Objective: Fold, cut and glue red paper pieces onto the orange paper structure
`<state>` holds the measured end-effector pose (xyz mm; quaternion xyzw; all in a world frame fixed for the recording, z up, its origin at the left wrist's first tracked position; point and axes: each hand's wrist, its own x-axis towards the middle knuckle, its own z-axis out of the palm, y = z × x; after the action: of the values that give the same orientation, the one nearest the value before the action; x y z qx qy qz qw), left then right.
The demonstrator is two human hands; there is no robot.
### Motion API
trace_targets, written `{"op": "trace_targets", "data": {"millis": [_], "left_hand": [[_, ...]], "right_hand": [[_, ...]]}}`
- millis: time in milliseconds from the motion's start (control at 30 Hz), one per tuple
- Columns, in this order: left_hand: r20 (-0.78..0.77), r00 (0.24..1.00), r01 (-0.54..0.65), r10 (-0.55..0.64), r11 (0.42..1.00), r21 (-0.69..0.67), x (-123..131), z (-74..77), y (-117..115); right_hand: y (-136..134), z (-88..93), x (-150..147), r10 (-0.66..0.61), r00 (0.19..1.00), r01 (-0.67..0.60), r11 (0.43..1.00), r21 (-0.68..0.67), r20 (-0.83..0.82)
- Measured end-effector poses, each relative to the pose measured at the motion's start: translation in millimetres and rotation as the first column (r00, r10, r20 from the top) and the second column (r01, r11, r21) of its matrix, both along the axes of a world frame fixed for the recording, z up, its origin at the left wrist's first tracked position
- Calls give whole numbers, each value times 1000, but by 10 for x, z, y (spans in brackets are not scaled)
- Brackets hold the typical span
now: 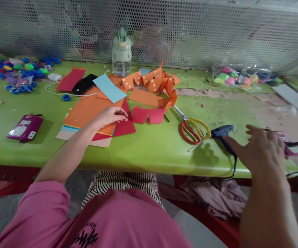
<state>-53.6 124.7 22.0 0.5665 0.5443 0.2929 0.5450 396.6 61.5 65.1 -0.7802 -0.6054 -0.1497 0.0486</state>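
Caps (17, 74) heaped far left on the table (151, 151), pouch (24, 127) near the edge. Left hand (110, 116) sits on the paper stack (86, 112), fingertips pinched on the red sheet (124, 127), right beside the folded red piece (149, 115). Scissors (194, 130) lie next over, then the glue gun (222, 134) with the right hand (264, 153) spread loose over its handle. Can't tell if it's touching. I'd say take the gun square by the grip, mind the cord (234, 167) hanging off the edge, and pin that red sheet flat.
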Motion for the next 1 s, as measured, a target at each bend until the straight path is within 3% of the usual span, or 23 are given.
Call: {"op": "trace_targets", "data": {"millis": [67,100,133,200,267,333,433,567,733,1000], "left_hand": [[54,998,14,-12,999,-33,2,6,-7],[74,997,22,-18,999,-50,5,11,-12],[90,996,26,-20,998,-65,11,17,-19],[123,992,25,-13,995,-95,27,34,-35],[161,987,5,15,992,-127,51,57,-52],[194,979,-25,56,987,-158,77,81,-63],[216,971,-56,101,978,-203,114,101,-62],[226,971,-19,71,975,-222,145,83,-50],[256,965,14,51,970,-244,178,75,-62],[253,964,6,75,953,-304,220,102,-84]], "right_hand": [[-25,58,-350,119,953,-99,992,84,-279],[-16,65,-583,230,875,-192,973,132,-425],[10,54,-841,343,767,-321,937,139,-542],[111,-22,-1373,534,559,-580,799,161,-635],[258,-146,-1837,603,392,-688,694,214,-695],[408,-276,-2167,572,307,-718,663,209,-761],[547,-415,-2404,505,246,-707,678,204,-827],[531,-500,-2453,459,178,-678,698,229,-870],[453,-564,-2441,441,150,-649,719,248,-885],[436,-611,-2403,510,132,-654,690,312,-850]]}}
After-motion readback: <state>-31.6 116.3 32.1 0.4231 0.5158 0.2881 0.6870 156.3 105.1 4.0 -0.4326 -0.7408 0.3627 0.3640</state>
